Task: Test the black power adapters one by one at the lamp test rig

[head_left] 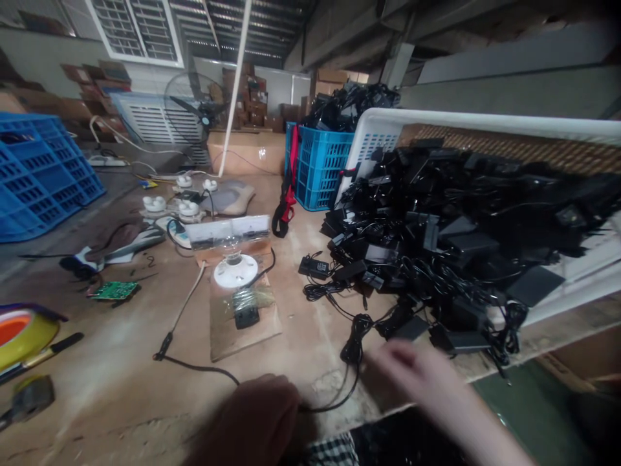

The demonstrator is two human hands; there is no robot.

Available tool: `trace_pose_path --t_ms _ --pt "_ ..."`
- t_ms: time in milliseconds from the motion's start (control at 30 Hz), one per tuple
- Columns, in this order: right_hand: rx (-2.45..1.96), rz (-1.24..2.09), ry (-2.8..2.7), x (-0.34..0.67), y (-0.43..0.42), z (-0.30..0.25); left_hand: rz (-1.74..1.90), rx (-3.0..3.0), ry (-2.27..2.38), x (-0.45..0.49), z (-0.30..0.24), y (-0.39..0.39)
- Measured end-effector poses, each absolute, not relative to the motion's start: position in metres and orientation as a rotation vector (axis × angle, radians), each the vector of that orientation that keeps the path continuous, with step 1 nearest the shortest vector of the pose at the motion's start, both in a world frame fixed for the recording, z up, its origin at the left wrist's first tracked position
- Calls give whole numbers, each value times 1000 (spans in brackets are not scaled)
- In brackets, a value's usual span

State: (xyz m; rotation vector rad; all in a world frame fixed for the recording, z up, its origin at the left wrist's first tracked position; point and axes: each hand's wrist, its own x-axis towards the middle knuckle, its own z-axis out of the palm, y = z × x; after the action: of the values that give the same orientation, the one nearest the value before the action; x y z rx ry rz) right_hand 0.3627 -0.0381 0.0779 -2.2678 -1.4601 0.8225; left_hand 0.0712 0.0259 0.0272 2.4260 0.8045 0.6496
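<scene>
My left hand rests low at the bench's near edge, dark and in shadow, with a thin black cable running up to it; its fingers are hidden. My right hand is smeared by motion. It hovers just in front of a big heap of black power adapters spilling out of a tipped white basket. A bundled adapter cord lies between the two hands. A white lamp socket sits on a small wooden board wrapped in clear tape.
A blue crate full of adapters stands at the back, and a larger blue crate at far left. A green circuit board, white sockets, a tape roll and a floor fan lie around the wooden bench.
</scene>
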Motion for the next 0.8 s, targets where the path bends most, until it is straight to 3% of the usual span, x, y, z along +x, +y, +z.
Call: trace_pose_path --t_ms 33,100,300,500,667,800 --pt "-2585 500 -1292 390 -28 86 623 2417 816 73 28 27" --pt "-2800 233 -1084 433 -3 92 541 2363 785 78 32 30" --pt "-2937 126 -969 470 54 65 686 2145 633 83 38 40" --pt "-2952 -33 -1082 466 44 104 784 1798 926 60 52 53" --pt "-2847 -143 -1399 425 21 113 894 1581 996 -2 62 58" --pt "-2204 -137 -1794 383 5 81 1083 1587 1230 -74 61 59"
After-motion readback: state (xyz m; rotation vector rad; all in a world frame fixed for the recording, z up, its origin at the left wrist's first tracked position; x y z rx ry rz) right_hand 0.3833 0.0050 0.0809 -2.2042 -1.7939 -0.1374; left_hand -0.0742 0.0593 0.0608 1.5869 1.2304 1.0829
